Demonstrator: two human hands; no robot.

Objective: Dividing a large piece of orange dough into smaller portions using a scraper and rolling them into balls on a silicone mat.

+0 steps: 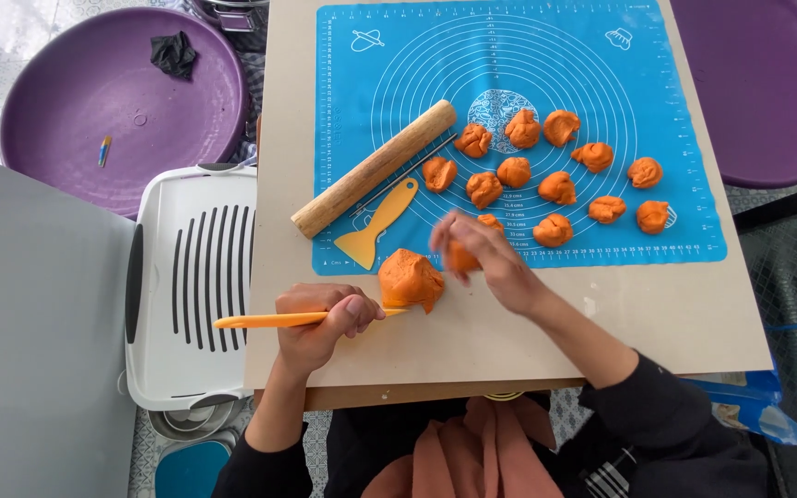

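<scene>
- Clearly, the left hand [325, 318] is closed in a fist around a thin orange plastic knife [279, 320], whose long axis runs nearly level across the view: handle end out to the person's left, blade tip pointing right and reaching the base of the big orange dough lump [410, 278].
- That lump sits on the bare beige board [657, 314], just off the lower edge of the blue silicone mat [675, 111], immediately right of the knife hand and touching the blade.
- The right hand [486, 258] is curled over a small dough piece [461, 256], pinched in its fingers (motion blur hides how tightly); it hovers just right of the lump, at the mat's lower edge.
- Both hands flank the lump; the left is nearer by way of the blade.
- On the mat lie 12 or so small dough pieces [557, 187] in rough rows, apart from each other, plus a wooden rolling pin [374, 169] lying diagonally and a yellow scraper [378, 224] just beside it.
- Containers: a purple basin [76, 101] to the left holds a crumpled black scrap [174, 53] and a small coloured stick; a white slotted tray [168, 277] beside the board holds nothing visible.
</scene>
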